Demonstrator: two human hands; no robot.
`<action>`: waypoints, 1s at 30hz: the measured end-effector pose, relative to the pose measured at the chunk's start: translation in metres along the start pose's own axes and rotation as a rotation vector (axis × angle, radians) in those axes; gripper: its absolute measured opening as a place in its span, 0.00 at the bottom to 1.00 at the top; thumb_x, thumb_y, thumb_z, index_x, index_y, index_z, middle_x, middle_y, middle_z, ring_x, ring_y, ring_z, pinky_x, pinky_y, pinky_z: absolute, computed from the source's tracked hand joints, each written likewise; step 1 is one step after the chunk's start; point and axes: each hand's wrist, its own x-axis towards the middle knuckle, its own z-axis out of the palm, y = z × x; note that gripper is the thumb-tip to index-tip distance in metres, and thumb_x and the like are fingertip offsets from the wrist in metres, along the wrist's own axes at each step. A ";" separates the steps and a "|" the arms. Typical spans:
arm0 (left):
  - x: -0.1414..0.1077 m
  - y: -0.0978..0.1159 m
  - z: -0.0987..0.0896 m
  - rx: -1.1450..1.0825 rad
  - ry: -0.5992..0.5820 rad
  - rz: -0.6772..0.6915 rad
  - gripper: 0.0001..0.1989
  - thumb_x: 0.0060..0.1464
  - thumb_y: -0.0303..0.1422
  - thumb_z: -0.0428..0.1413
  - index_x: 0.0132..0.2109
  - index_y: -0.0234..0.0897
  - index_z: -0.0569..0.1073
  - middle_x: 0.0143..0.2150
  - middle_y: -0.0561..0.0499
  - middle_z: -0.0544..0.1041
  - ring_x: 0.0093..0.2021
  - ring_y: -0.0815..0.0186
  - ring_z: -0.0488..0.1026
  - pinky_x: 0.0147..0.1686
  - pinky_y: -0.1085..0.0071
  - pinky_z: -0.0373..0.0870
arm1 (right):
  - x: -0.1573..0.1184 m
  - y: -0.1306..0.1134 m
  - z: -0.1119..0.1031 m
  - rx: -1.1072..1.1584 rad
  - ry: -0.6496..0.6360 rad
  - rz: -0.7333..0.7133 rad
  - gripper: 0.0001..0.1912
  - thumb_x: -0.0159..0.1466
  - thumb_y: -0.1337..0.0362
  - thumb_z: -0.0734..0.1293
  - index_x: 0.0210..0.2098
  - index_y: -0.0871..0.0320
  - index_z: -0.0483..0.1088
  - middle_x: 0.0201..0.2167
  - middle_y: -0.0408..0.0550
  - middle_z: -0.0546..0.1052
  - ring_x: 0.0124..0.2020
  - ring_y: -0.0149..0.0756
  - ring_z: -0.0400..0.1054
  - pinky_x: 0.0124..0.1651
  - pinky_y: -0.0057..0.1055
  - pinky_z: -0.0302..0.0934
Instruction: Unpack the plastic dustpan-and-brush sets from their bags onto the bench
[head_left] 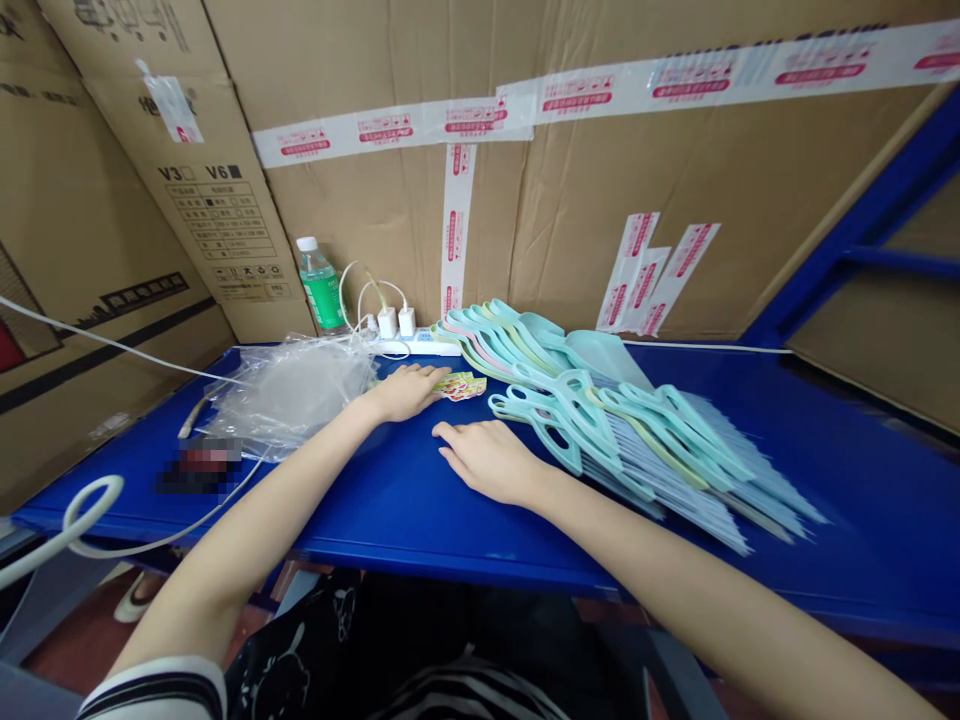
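My left hand [409,392] reaches to the left end of a small stack of colourful printed cards or stickers [461,386]; its fingertips lie over them, and whether it grips them is hard to make out. My right hand [484,458] rests on the blue table, fingers loosely spread, holding nothing. To its right lie several small brushes with light blue and green handles [574,400] and grey bristles. Behind them are stacked dustpans [525,340] in light blue, green and pink. A pile of clear plastic bags [296,390] lies left of my left hand.
A green-labelled bottle [321,285] and a white power strip [427,345] with plugs stand at the back, against the cardboard wall [360,220]. A blurred dark object [199,468] and a white cable [94,548] lie on the left of the blue table [420,510].
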 end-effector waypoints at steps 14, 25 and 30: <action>0.000 0.004 -0.010 0.101 -0.008 -0.061 0.19 0.60 0.23 0.47 0.56 0.35 0.70 0.47 0.42 0.79 0.47 0.59 0.77 0.44 0.68 0.71 | -0.002 0.001 -0.001 -0.009 -0.003 -0.030 0.15 0.71 0.64 0.54 0.52 0.60 0.65 0.42 0.52 0.79 0.43 0.46 0.74 0.36 0.34 0.58; -0.007 0.009 -0.021 0.139 -0.043 -0.081 0.13 0.62 0.28 0.48 0.44 0.36 0.78 0.37 0.42 0.81 0.40 0.56 0.79 0.39 0.67 0.71 | -0.002 0.002 0.000 -0.013 0.009 -0.042 0.15 0.71 0.64 0.54 0.53 0.61 0.66 0.43 0.52 0.79 0.42 0.47 0.74 0.36 0.35 0.59; -0.002 0.014 -0.020 0.149 0.019 -0.145 0.17 0.62 0.24 0.46 0.53 0.32 0.73 0.43 0.39 0.80 0.45 0.54 0.78 0.40 0.65 0.71 | -0.002 0.001 -0.001 -0.001 0.001 -0.037 0.15 0.71 0.65 0.54 0.53 0.61 0.66 0.43 0.53 0.79 0.43 0.46 0.74 0.37 0.34 0.59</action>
